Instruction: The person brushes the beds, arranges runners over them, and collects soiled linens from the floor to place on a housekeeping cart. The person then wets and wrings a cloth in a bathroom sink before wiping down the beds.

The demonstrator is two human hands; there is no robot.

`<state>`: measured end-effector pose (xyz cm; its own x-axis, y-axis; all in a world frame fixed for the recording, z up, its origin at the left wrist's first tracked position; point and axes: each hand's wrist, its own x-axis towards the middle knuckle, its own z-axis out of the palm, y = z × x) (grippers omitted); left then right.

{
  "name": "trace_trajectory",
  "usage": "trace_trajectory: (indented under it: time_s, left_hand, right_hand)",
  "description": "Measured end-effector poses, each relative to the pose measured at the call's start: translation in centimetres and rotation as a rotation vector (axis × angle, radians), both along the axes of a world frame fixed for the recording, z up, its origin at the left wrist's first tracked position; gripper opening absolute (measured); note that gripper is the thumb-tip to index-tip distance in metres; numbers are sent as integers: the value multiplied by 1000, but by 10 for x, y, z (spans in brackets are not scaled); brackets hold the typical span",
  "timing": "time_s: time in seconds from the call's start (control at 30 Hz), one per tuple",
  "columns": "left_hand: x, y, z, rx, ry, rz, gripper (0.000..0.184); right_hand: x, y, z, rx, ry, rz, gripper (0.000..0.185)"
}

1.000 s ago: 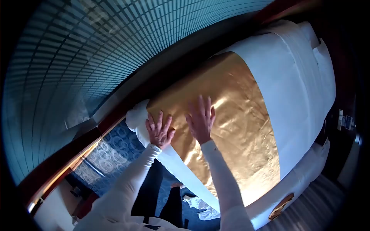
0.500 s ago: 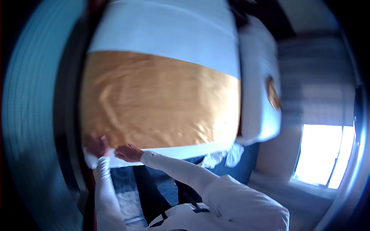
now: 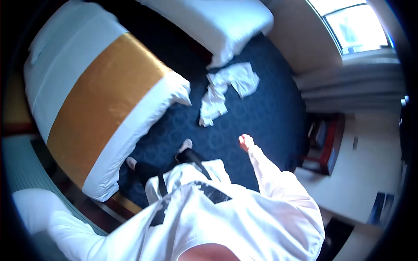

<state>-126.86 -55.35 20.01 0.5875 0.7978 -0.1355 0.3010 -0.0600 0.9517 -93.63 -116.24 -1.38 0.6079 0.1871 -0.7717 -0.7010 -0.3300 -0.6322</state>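
Observation:
My right hand [image 3: 246,142] hangs over the blue patterned carpet with its fingers curled in; whether anything small is inside is hidden. My left arm reaches out to the lower left in its white sleeve, and the hand itself does not show. Left of my feet is a bed with white bedding [image 3: 72,48] and a gold runner [image 3: 106,95] lying across it. A crumpled white cloth [image 3: 213,102] lies on the carpet [image 3: 270,104], beyond my right hand.
A second white-covered bed [image 3: 213,21] stands at the top. On the right are a long desk [image 3: 365,174], a dark red chair [image 3: 328,150] and grey curtains [image 3: 352,85] below a bright window [image 3: 355,28].
Both hands have come off the gold runner. The view has swung right, toward the floor, window and desk. My right hand has closed, and my left hand has left the view.

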Motion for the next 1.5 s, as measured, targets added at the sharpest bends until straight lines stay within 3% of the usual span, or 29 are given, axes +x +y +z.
trace_trajectory:
  time_s: [0.03,0.07,0.1,0.17,0.33,0.43,0.6,0.77,0.9,1.03,1.2,1.3,1.43,1.5]
  left_hand:
    - [14,-38,-5,-53,34,-67,46]
    - [27,-77,-7,-103,72,-133,46]
    - [39,-113,-9,-154,109,-200,45]
    - [61,-167,-10,-237,184,-309,45]
    - [148,-210,-20,-309,289,-488,43]
    - [224,-219,-36,-313,300,-544,42]
    - [376,-215,-69,-269,300,-616,41]
    - [563,-229,-72,-211,259,-735,39]
    - [665,-248,-46,-147,212,-820,38]
    - [754,-277,-41,-152,151,-815,36]
    - [848,-333,-35,-130,43,-709,35]
    - [911,-371,10,-48,-152,-600,34]
    - [988,-402,131,235,-683,-492,33]
    - [1000,-414,203,466,-1072,-450,32]
  right_hand:
    - [-22,-16,19,-604,-522,374,17]
    - [-31,-41,40,-272,-243,-50,15]
    - [-45,-50,67,-546,-333,-14,13]
    - [-77,-88,57,-509,-243,-323,13]
    - [-116,-108,21,-435,223,-263,9]
    - [-96,-106,4,-254,246,-318,9]
    - [11,-105,23,-119,190,-466,22]
    - [131,-111,66,-238,71,-725,25]
    - [199,-116,83,-174,35,-716,26]
    - [247,-143,45,-156,172,-701,24]
    - [341,-255,6,-206,308,-384,20]
    - [445,-353,-1,-371,461,-557,17]
    - [658,-429,38,-797,-15,-527,12]
    - [771,-435,48,-827,-121,-351,8]
